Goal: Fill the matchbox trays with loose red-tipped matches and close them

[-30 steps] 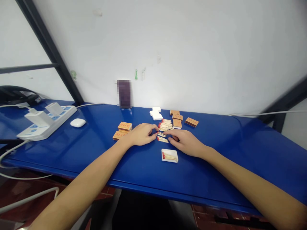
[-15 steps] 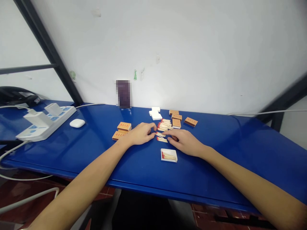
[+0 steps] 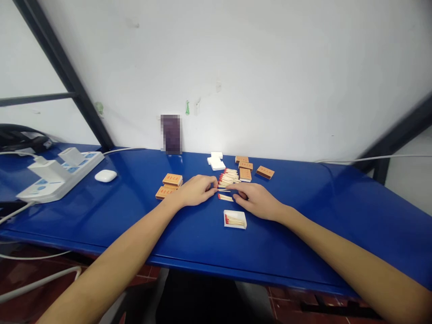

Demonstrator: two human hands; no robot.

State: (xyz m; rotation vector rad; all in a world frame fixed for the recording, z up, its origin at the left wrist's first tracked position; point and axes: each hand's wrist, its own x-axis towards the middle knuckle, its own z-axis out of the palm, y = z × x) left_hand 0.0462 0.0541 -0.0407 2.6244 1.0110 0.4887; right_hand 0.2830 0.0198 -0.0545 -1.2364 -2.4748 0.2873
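Observation:
My left hand [image 3: 196, 190] rests on the blue table, its thumb and index finger apart beside the red heads of loose matches. Opposite it is my right hand [image 3: 258, 200], index finger stretched towards the matches and thumb held away from it. Between the fingertips lie a few matches [image 3: 224, 190], touching or almost touching both hands. Just beyond is a larger heap of red-headed matches [image 3: 230, 177]. A small group of matches [image 3: 225, 197] lies nearer me. Closest to me, a white matchbox tray [image 3: 242, 213] holds several matches.
Orange matchboxes [image 3: 172, 179] are stacked by my left wrist; several more matchboxes [image 3: 245, 174] lie behind the heap. White trays [image 3: 217, 163] are piled near the wall. At left are a white earbud case [image 3: 105, 176] and a power strip [image 3: 60, 184] with cables.
The few matches between my fingertips have been drawn closer together. Both hands stay almost in place, and the whole view has shifted slightly.

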